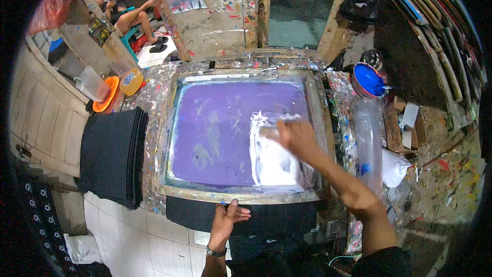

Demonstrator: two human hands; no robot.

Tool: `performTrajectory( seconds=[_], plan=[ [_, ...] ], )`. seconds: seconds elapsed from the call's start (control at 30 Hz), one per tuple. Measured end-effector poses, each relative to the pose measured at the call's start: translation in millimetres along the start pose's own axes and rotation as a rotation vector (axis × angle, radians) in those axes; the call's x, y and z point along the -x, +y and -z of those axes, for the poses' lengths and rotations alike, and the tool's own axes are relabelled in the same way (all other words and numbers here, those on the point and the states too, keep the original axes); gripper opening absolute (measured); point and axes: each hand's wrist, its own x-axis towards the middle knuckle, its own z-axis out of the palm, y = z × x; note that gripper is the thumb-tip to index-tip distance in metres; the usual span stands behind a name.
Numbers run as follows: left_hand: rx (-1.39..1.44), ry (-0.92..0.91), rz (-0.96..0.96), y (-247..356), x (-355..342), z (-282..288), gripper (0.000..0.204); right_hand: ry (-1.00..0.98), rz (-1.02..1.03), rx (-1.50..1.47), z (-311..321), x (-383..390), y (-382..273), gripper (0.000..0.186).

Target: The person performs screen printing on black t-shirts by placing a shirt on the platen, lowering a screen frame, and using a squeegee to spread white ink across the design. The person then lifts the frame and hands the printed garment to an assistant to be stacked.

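Note:
A wooden-framed printing screen [241, 196] with a purple mesh lies on the worktable. White ink [277, 166] covers a band on its right part. Over that band my right hand [294, 136] is closed, blurred by motion, round what looks like a squeegee, mostly hidden under the fingers. At the screen's near edge is my left hand [228, 219], its thumb against the frame and its fingers stretched to the right. Black cloth [279, 215] sticks out from beneath the screen, just beside those fingers. Faint pale figures show in the mesh left of the ink.
Left of the screen rises a stack of black cloth [110, 154]. Behind it stand a clear jug [94, 84] and an orange dish [114, 92]. A tub of blue ink [369, 79] and a clear plastic cylinder [368, 146] are at right. Another person [128, 18] sits far left.

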Motion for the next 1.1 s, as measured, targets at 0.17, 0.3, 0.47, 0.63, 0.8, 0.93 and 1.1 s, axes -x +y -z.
performTrajectory(
  seconds=[0.17,0.3,0.47,0.63,0.8,0.93,1.1],
  plan=[
    [0.032,0.026,-0.026,-7,-4,-13,0.050,-0.010,0.171,-0.056,4,115,-32,0.030],
    [0.080,-0.045,-0.032,-7,0,11,0.060,-0.095,0.182,-0.117,6,29,-7,0.032],
    [0.020,-0.046,-0.046,8,0,-14,0.057,0.190,0.007,0.013,8,-6,33,0.038],
    [0.066,-0.025,-0.064,-7,-4,-6,0.053,0.242,0.201,0.144,-20,114,-32,0.033],
    [0.042,-0.008,-0.054,0,2,-2,0.049,-0.142,0.152,-0.005,14,47,-18,0.027],
    [0.055,-0.025,-0.057,6,1,-13,0.045,0.332,0.241,-0.045,-6,-12,41,0.032],
    [0.043,-0.048,-0.016,5,1,-15,0.043,0.293,0.084,0.044,-15,50,4,0.031]
  ],
)
